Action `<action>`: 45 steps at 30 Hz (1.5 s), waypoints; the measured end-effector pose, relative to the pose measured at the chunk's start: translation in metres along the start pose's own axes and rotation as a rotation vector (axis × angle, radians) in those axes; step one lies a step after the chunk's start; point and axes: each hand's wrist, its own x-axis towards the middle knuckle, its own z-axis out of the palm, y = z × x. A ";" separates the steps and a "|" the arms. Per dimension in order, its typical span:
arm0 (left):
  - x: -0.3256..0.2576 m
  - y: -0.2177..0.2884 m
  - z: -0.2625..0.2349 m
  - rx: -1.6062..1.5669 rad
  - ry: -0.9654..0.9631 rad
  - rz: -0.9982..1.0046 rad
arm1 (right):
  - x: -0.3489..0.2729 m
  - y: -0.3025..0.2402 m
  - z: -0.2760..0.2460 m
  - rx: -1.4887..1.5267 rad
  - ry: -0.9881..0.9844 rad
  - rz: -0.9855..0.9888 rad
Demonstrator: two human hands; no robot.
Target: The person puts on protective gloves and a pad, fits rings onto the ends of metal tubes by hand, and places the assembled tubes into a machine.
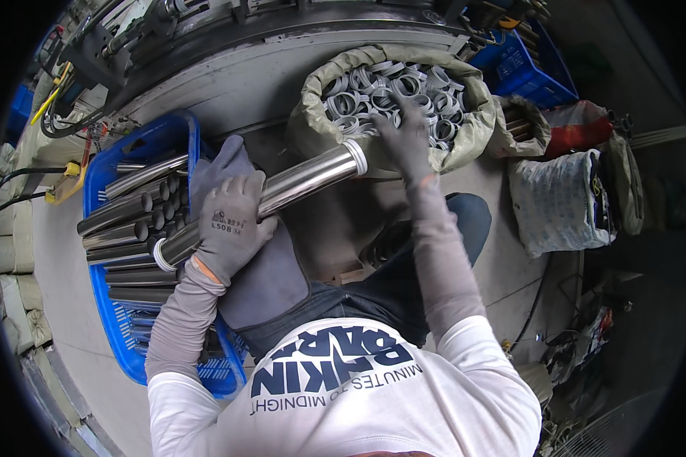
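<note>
Two gloved hands at work: left hand (232,221) is wrapped tight around a shiny steel tube (282,192) lying across the lap, white ring on each end. Right hand (402,135) reaches into the sack (312,114) of white rings (373,87), fingers spread over them; blue crate (103,179) of tubes sits at left.

Left hand (232,221), grey glove, wrapped around a shiny steel tube (282,190) lying tilted across the lap, white ring (356,157) capping its far end. Right hand (402,137) down in an open sack (465,141) full of white rings (381,87), fingers on the pile. Blue crate (103,179) of more dark tubes (126,228) just beside the left arm.
</note>
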 end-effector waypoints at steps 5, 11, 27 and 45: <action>0.001 -0.005 0.006 -0.001 0.049 0.019 | 0.036 0.051 0.007 -0.788 -0.393 0.121; -0.001 -0.008 0.003 -0.024 0.043 0.021 | 0.025 0.044 -0.012 -0.155 -0.094 0.076; 0.009 0.003 0.003 -0.013 0.013 0.070 | -0.023 -0.019 -0.072 1.831 -0.294 0.451; 0.259 -0.055 -0.081 0.379 0.475 0.114 | -0.032 0.019 -0.037 0.115 -0.234 0.076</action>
